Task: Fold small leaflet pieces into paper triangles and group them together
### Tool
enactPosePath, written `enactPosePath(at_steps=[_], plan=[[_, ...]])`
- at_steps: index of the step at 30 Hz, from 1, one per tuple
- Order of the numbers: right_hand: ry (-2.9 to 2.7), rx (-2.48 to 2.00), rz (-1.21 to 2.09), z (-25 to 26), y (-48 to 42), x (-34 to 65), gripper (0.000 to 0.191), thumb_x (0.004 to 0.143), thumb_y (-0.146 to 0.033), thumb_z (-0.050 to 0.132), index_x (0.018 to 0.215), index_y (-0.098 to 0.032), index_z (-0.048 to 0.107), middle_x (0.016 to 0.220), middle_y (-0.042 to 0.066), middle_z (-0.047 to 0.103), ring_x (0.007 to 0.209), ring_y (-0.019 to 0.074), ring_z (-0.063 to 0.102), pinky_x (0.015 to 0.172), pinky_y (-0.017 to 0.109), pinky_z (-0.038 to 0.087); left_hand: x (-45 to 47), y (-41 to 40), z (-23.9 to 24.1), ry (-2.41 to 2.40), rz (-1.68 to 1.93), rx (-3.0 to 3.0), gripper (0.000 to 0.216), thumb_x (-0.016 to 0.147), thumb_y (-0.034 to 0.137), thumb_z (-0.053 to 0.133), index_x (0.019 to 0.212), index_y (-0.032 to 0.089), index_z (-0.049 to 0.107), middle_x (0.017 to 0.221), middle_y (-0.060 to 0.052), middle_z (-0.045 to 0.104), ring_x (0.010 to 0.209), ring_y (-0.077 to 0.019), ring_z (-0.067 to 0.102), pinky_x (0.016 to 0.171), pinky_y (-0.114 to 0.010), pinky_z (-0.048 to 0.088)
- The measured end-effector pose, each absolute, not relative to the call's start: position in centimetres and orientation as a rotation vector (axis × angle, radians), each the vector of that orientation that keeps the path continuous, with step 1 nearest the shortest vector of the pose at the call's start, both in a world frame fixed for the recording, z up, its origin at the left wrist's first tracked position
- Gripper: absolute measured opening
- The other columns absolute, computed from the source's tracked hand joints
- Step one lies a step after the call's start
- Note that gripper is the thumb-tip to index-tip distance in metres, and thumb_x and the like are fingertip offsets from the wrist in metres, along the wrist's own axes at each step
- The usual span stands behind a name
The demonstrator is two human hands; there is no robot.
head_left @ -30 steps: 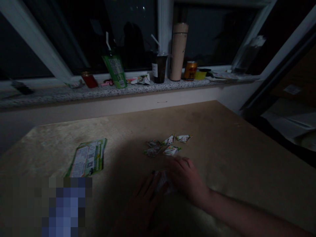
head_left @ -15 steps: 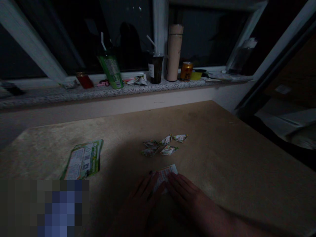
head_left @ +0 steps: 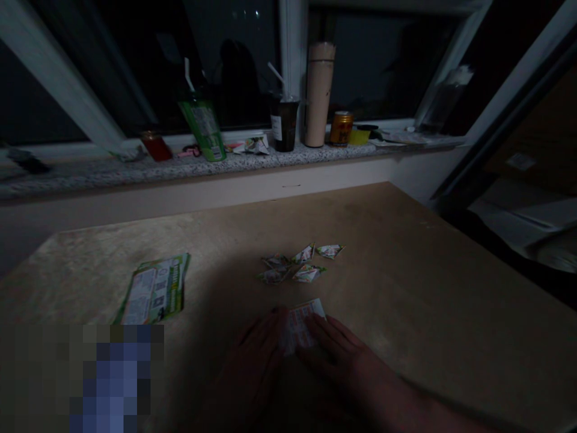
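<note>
A small printed paper [head_left: 298, 328] lies on the tan table [head_left: 433, 300] between my hands. Along its left edge rests my left hand [head_left: 256, 352], dim in shadow, its fingers stretched out. My right hand [head_left: 340, 349] lies flat over the paper's right side, fingers extended. Just beyond the paper sit several small folded paper pieces with pointed ends, among them one folded paper [head_left: 309, 273] nearest the sheet. Over to the left is a stack of green printed sheets [head_left: 155, 288].
A granite windowsill [head_left: 252, 161] runs behind the table. On it stand a green bottle [head_left: 202, 126] with a straw, a dark cup [head_left: 283, 126], a pink flask [head_left: 320, 96], a gold can [head_left: 341, 129] and a red jar [head_left: 156, 146]. A pixelated patch covers the lower left.
My hands have drawn slightly apart, the left toward the left, uncovering more of the printed paper. The folded pieces and the green stack stay in place.
</note>
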State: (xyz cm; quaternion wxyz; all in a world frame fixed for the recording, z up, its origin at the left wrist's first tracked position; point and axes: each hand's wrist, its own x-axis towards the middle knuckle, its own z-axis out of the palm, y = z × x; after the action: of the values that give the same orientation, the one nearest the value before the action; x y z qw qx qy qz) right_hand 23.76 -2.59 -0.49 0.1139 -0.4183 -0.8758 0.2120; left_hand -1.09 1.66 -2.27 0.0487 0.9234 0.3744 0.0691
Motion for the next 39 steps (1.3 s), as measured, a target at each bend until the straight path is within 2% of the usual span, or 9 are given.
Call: enactPosePath(at_steps=[3,7,9,12,16,19,26,32,39], plan=[[-2.581,-1.224,0.632,-0.4,-2.5,23.8,0.069,0.081,-0.04,0.066,0.143,-0.028,0.036,0.153,0.013,0.019,0.14,0.0319,0.019,0.112,0.051,0.024,-0.6,1.6,-2.5,1.194,0.203,2.864,0.055,0.095,0.011,0.032,0.149,0.015,0.021,0.153,-0.006,0.022,0.138,-0.0177,0.026,0.11,-0.035,0.029],[-2.601,-1.191,0.538,-0.6,-2.3,23.7,0.065,0.085,-0.045,0.061,0.142,-0.026,0.037,0.152,0.013,0.021,0.14,0.0309,0.021,0.112,0.051,0.024,-0.3,1.6,-2.5,1.29,0.154,2.946,0.053,0.094,0.017,0.037,0.147,0.02,0.029,0.153,-0.008,0.022,0.139,-0.0272,0.02,0.11,-0.051,0.021],[-2.622,-1.167,0.455,-0.6,-2.2,23.4,0.062,0.086,-0.047,0.058,0.141,-0.023,0.04,0.151,0.014,0.024,0.139,0.0317,0.022,0.112,0.056,0.018,-0.3,1.6,-2.6,1.387,0.183,2.937,0.053,0.094,0.018,0.04,0.146,0.027,0.031,0.154,-0.008,0.02,0.139,-0.0315,0.019,0.107,-0.057,0.02],[-2.675,-1.137,0.326,-0.4,-2.0,22.8,0.058,0.089,-0.046,0.053,0.139,-0.017,0.042,0.149,0.015,0.029,0.139,0.0316,0.024,0.113,0.058,0.007,-0.4,1.6,-3.0,1.453,0.23,2.918,0.056,0.093,0.021,0.044,0.145,0.033,0.03,0.156,-0.009,0.014,0.139,-0.034,0.015,0.105,-0.06,0.021],[-2.737,-1.053,0.219,0.0,-1.7,22.1,0.059,0.093,-0.048,0.045,0.143,-0.018,0.036,0.153,0.012,0.02,0.141,0.029,0.017,0.114,0.054,-0.004,-0.6,1.6,-3.5,1.441,0.258,2.951,0.053,0.092,0.024,0.045,0.144,0.031,0.034,0.155,-0.011,0.015,0.139,-0.0347,0.015,0.104,-0.06,0.021],[-2.763,-1.024,0.222,0.1,-1.5,22.0,0.057,0.094,-0.048,0.043,0.143,-0.02,0.036,0.153,0.011,0.019,0.142,0.0272,0.014,0.113,0.052,-0.008,-0.6,1.6,-3.7,1.427,0.26,2.967,0.052,0.093,0.025,0.044,0.144,0.031,0.035,0.155,-0.011,0.017,0.139,-0.0348,0.015,0.105,-0.06,0.018],[-2.71,-1.078,0.273,-0.1,-1.4,23.1,0.059,0.087,-0.036,0.058,0.142,-0.026,0.037,0.155,0.01,0.015,0.142,0.0307,0.015,0.111,0.059,-0.004,-0.4,1.6,-2.8,1.42,0.253,2.96,0.056,0.092,0.024,0.044,0.146,0.032,0.029,0.155,-0.013,0.016,0.138,-0.0356,0.02,0.103,-0.06,0.023],[-2.668,-1.059,0.201,-0.5,-1.3,23.6,0.046,0.089,-0.034,0.055,0.133,-0.024,0.049,0.152,0.008,0.028,0.14,0.03,0.022,0.111,0.061,0.001,-0.5,1.6,-2.8,1.41,0.245,2.966,0.062,0.091,0.022,0.045,0.148,0.033,0.022,0.154,-0.015,0.015,0.138,-0.0362,0.018,0.102,-0.062,0.023],[-2.621,-1.107,0.034,-0.6,-1.4,24.0,0.035,0.089,-0.03,0.053,0.123,-0.021,0.059,0.146,0.01,0.04,0.138,0.0292,0.027,0.112,0.059,0.005,-0.5,1.5,-2.4,1.409,0.217,2.953,0.061,0.092,0.021,0.044,0.148,0.033,0.022,0.154,-0.014,0.015,0.138,-0.0351,0.02,0.102,-0.061,0.024]])
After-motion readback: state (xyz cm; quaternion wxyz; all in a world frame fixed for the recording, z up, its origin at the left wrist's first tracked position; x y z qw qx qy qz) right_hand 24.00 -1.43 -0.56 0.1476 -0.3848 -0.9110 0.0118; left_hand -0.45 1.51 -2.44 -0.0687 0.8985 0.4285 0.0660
